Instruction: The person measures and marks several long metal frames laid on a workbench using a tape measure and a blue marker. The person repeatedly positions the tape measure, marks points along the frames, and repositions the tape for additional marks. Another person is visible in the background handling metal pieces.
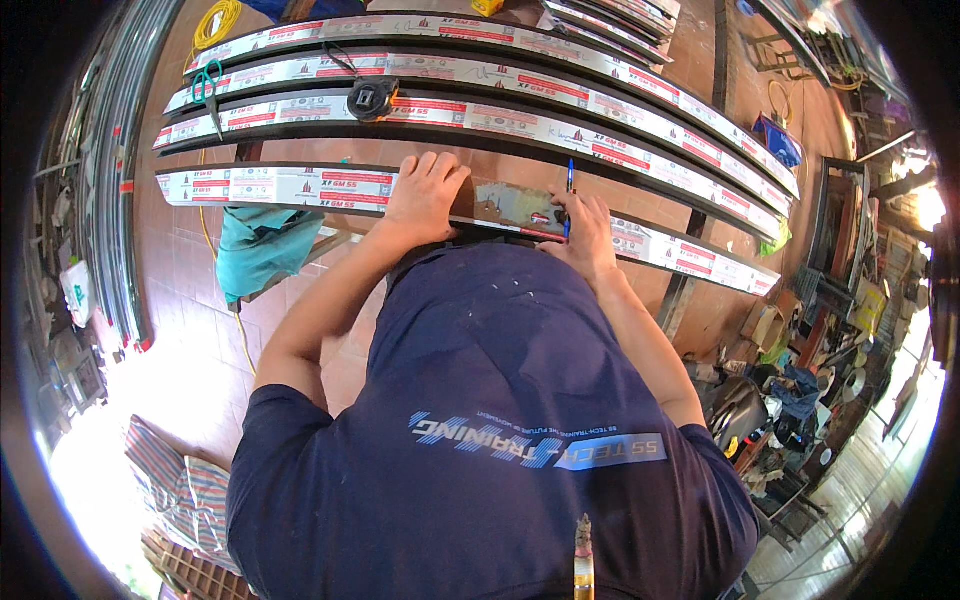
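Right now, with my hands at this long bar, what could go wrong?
The tape measure lies on the neighbouring bars and might slide off if they get bumped. The scissors, lying near those bars' left ends, could drop too. The pen in your right hand might slip and leave a stray mark.

The left hand [428, 197] covered a stretch of the nearest bar [270, 186], and the right hand [585, 232] hid part of the blue pen [570, 184]. The dark shirt [500, 350] blocked any sight of the person's legs. A green cloth [258, 250] ran partly out of view beneath the bar. At the far side, the picture's edge cut off a yellow object [487, 6]; on the right, much clutter [795, 385] was too small to tell apart.
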Demonstrator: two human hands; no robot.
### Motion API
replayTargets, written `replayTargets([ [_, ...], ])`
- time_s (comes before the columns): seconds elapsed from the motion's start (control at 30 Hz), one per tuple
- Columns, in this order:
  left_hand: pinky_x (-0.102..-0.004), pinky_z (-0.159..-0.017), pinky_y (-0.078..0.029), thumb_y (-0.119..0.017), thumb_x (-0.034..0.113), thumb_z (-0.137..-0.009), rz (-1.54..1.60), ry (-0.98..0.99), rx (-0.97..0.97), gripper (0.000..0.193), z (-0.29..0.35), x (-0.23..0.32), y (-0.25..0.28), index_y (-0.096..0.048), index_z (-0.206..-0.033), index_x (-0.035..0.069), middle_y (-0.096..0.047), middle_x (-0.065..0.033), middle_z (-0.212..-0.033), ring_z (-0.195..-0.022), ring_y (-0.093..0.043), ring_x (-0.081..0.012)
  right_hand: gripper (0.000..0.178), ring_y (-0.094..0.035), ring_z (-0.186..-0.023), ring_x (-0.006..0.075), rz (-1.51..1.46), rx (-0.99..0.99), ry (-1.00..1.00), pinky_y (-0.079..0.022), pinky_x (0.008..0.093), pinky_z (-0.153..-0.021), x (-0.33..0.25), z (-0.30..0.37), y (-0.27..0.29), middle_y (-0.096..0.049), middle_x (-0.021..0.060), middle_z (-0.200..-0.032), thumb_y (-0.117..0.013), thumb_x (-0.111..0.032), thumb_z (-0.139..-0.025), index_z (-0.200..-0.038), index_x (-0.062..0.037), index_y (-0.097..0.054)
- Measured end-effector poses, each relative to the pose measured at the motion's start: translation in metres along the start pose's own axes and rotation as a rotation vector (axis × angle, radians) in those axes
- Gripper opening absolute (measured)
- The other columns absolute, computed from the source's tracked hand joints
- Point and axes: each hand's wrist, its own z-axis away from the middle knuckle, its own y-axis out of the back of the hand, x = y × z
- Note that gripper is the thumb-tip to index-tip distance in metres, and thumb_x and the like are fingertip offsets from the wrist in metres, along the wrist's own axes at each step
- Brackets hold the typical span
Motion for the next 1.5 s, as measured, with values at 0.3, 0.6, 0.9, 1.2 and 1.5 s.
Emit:
replayTargets([
  [0.3,-0.0487,-0.108,-0.045,-0.109,0.033,-0.051,0.011,0.035,0.01,0.1,0.003,-0.006,-0.008,-0.07,-0.141,0.016,-0.063,-0.0045,-0.137,-0.127,-0.06,-0.0299,0.067,-0.07,-0.131,0.0376,0.055,0.04,0.014,-0.05,0.055,-0.118,-0.015,-0.008,0.008,-0.078,0.0138,-0.129,-0.099,-0.024,-0.088,-0.148,-0.0113,-0.071],
  [0.6,-0.0473,-0.108,-0.044,-0.111,0.036,-0.05,0.027,0.053,-0.038,0.103,0.002,-0.005,-0.001,-0.07,-0.142,0.017,-0.063,-0.0044,-0.135,-0.126,-0.061,-0.028,0.023,-0.084,-0.1,0.0309,-0.364,-0.035,-0.057,-0.065,0.0414,-0.088,-0.04,-0.043,0.005,-0.087,0.0153,-0.113,-0.082,-0.024,-0.109,-0.125,-0.0079,-0.087],
  [0.9,-0.0461,-0.106,-0.044,-0.112,0.036,-0.05,0.038,0.038,-0.013,0.1,0.003,-0.006,0.0,-0.07,-0.139,0.017,-0.063,-0.0049,-0.132,-0.125,-0.061,-0.0272,0.022,-0.083,-0.099,0.0363,-0.315,-0.023,0.012,-0.065,0.0446,-0.089,-0.046,-0.05,-0.005,-0.086,0.0168,-0.11,-0.082,-0.025,-0.106,-0.113,-0.0049,-0.087],
  [1.2,-0.0465,-0.106,-0.044,-0.111,0.036,-0.05,0.034,0.03,-0.003,0.095,0.003,-0.005,0.0,-0.07,-0.134,0.016,-0.063,-0.005,-0.131,-0.126,-0.061,-0.0271,0.015,-0.08,-0.095,0.0389,-0.311,-0.02,0.125,-0.064,0.0465,-0.085,-0.05,-0.051,-0.005,-0.084,0.0181,-0.104,-0.084,-0.02,-0.104,-0.109,-0.0055,-0.086],
  [1.5,-0.0467,-0.106,-0.044,-0.111,0.036,-0.052,0.035,0.023,-0.005,0.094,0.003,-0.006,-0.001,-0.07,-0.135,0.016,-0.063,-0.0052,-0.131,-0.127,-0.061,-0.0274,0.014,-0.079,-0.09,0.0408,-0.248,-0.034,0.212,-0.063,0.0479,-0.08,-0.053,-0.06,-0.006,-0.082,0.0183,-0.099,-0.085,-0.02,-0.104,-0.105,-0.0067,-0.085],
])
